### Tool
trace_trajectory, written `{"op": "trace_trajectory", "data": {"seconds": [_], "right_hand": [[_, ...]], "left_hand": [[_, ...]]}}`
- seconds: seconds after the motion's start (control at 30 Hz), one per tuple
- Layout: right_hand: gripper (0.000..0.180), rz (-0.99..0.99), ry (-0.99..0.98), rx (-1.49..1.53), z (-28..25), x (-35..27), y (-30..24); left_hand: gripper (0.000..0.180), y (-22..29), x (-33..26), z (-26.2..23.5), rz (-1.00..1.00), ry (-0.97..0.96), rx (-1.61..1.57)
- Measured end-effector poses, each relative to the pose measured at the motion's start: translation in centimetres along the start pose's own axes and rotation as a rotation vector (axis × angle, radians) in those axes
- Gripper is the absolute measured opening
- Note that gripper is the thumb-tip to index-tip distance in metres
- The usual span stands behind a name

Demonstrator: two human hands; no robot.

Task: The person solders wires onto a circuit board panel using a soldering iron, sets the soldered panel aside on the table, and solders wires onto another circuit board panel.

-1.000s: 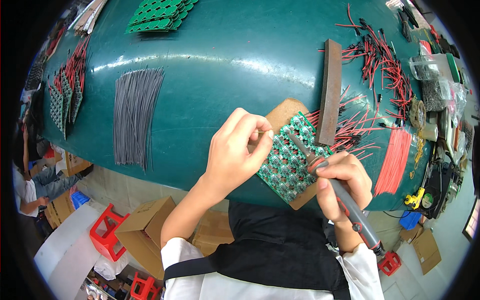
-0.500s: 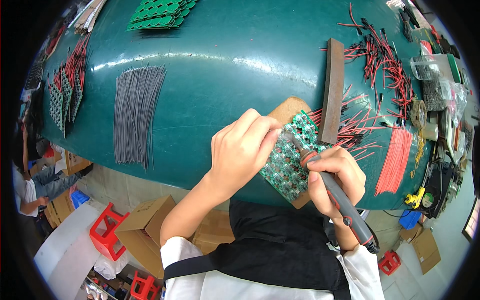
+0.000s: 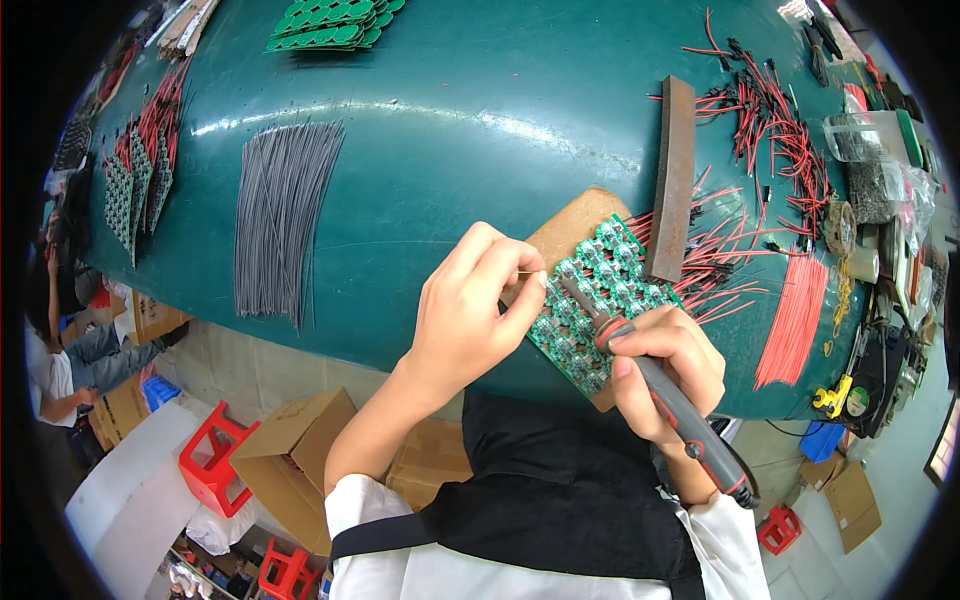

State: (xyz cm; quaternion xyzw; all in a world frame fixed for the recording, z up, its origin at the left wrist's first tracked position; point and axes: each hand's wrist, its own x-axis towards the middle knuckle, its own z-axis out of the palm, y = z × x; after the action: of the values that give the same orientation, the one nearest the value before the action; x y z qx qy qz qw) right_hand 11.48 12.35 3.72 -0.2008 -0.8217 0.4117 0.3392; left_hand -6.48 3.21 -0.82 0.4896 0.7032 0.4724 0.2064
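Observation:
My right hand (image 3: 668, 370) is wrapped round a grey soldering iron (image 3: 690, 425) with red trim. The iron's tip points up and left onto a green circuit board panel (image 3: 580, 320) crowded with small parts. Over the panel's left edge, my left hand (image 3: 475, 300) pinches a thin strand of solder wire (image 3: 527, 272) between thumb and forefinger. Beneath the panel lies a brown board (image 3: 575, 222). A rusty metal bar (image 3: 670, 180) rests across the red wires (image 3: 715, 240) at the panel's right side.
Grey wires (image 3: 285, 220) lie in a bundle on the green table (image 3: 430, 170), with green round boards (image 3: 335, 22) stacked behind. Wired panels (image 3: 138, 185) stand at the left. Red wires (image 3: 792, 320) and a clear tub (image 3: 870, 137) are on the right. Red stools (image 3: 215, 460) stand below.
My left hand has drawn slightly down and left from the panel. The soldering iron has shifted a little left, its tip still at the panel. The view has shifted slightly.

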Motion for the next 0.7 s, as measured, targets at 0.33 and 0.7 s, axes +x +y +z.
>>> {"op": "trace_trajectory", "data": {"seconds": [0.33,0.7], "right_hand": [[0.020,-0.045,-0.024,-0.069,0.5,0.4,-0.3],[0.019,-0.023,-0.013,0.006,0.7,-0.4,-1.1]], "left_hand": [[0.008,0.5,0.2,0.0,0.001,0.013,0.048],[0.008,0.0,-1.4,-1.6,-0.026,0.027,-0.030]]}}
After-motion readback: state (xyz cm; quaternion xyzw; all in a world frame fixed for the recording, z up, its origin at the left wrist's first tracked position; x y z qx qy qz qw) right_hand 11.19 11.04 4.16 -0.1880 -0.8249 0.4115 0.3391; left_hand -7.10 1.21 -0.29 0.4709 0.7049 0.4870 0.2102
